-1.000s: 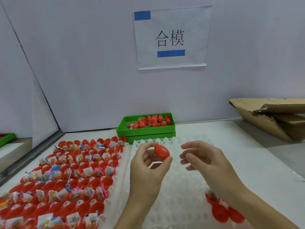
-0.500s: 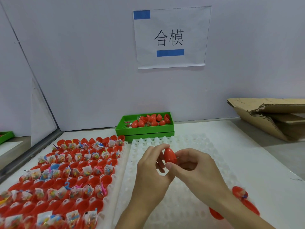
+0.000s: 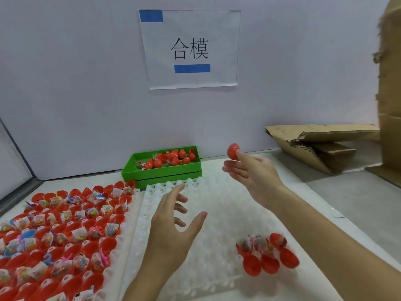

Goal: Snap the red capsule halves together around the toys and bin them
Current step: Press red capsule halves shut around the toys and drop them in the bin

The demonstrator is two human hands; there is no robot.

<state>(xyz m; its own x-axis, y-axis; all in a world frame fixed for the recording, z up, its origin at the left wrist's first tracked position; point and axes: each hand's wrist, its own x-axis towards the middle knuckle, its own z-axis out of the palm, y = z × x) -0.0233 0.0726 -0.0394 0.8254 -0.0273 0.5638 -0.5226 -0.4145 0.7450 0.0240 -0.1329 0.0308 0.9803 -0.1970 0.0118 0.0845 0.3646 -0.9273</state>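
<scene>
Now your right hand point(image 3: 251, 172) barely pinches the closed red capsule point(image 3: 233, 151), left hand point(image 3: 173, 231) wide; released here, beside the green bin point(image 3: 161, 172), it may miss.

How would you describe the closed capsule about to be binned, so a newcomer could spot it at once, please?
Find the paper sign on the back wall, then the green bin below it. Right of the bin, the right hand holds one closed red capsule at its fingertips, the only capsule in the air.
</scene>
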